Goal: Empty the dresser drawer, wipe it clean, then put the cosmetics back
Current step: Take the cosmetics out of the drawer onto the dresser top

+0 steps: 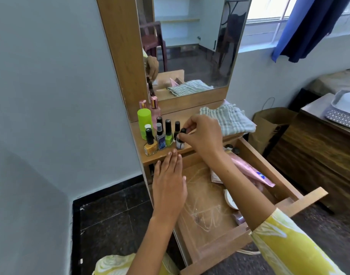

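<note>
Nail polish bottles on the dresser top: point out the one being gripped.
The clear one at the row's right end; the right hand pinches its black cap. The yellow and green bottles stand untouched.

The pulled-out brown wooden drawer looks dull and scratched — the folded striped cloth looks soft.

On the wooden dresser top at frame centre, upright nail-polish bottles crowd the left part, and a folded striped cloth fills the right. The open wooden drawer below shows bare floor at its left, while a pink tube and a round white compact occupy its right.
</note>
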`<action>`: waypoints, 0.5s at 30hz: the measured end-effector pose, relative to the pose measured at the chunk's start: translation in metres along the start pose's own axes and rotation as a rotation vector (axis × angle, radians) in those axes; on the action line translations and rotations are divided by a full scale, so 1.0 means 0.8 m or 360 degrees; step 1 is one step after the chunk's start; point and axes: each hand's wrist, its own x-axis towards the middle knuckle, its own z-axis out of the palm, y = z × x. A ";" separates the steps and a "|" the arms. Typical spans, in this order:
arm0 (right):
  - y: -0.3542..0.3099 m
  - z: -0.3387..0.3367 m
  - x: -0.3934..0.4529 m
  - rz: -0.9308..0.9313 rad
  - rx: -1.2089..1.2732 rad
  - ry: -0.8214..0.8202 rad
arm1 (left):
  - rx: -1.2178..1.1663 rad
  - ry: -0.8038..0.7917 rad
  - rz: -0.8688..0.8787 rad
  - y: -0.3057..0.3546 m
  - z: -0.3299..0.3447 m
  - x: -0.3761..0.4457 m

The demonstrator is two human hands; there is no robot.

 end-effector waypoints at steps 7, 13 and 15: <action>0.005 0.024 -0.003 0.0105 0.0074 0.0005 | -0.0016 0.0051 0.0000 -0.003 0.004 -0.001; 0.005 0.034 0.002 0.0197 0.0267 -0.0053 | -0.0024 0.0007 -0.0011 -0.004 0.005 -0.002; 0.007 0.025 0.000 0.0222 0.0305 -0.0107 | -0.0013 -0.0008 -0.0019 -0.004 0.006 -0.001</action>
